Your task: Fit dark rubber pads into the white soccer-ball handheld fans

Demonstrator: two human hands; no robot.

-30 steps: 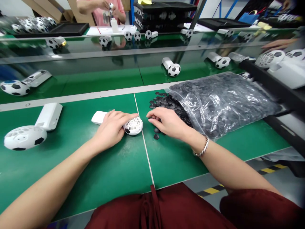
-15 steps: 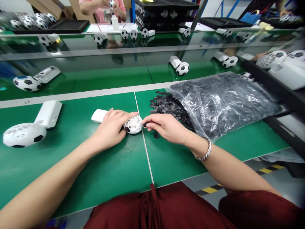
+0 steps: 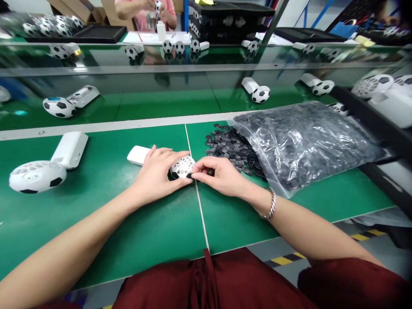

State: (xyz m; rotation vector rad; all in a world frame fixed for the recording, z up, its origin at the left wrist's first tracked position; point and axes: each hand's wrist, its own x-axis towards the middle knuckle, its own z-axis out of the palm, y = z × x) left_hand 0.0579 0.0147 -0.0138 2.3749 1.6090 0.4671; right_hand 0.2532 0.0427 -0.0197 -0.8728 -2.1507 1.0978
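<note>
A white device with a round, football-patterned lattice head (image 3: 183,166) and a white handle (image 3: 137,155) lies on the green table. My left hand (image 3: 159,169) is closed around the head, thumb along its near side and fingers over the top. At the head's lower right edge, my right hand (image 3: 214,174) pinches a small black piece (image 3: 189,175) against the shell; fingertips partly hide it. Just beyond my right hand, loose black flat pieces (image 3: 231,146) spill from a clear plastic bag (image 3: 302,146).
Another white football device (image 3: 38,176) lies to the left. Beyond the pale rail, several more, such as one football device (image 3: 260,94), sit on a green belt (image 3: 161,101). A black tray (image 3: 357,116) stands at right. Across the line, a person (image 3: 146,17) handles a ball.
My right hand has brought the black piece onto the head's lower right edge. My left thumb has stretched along the near side. Devices on the belt have shifted right; the view moved slightly.
</note>
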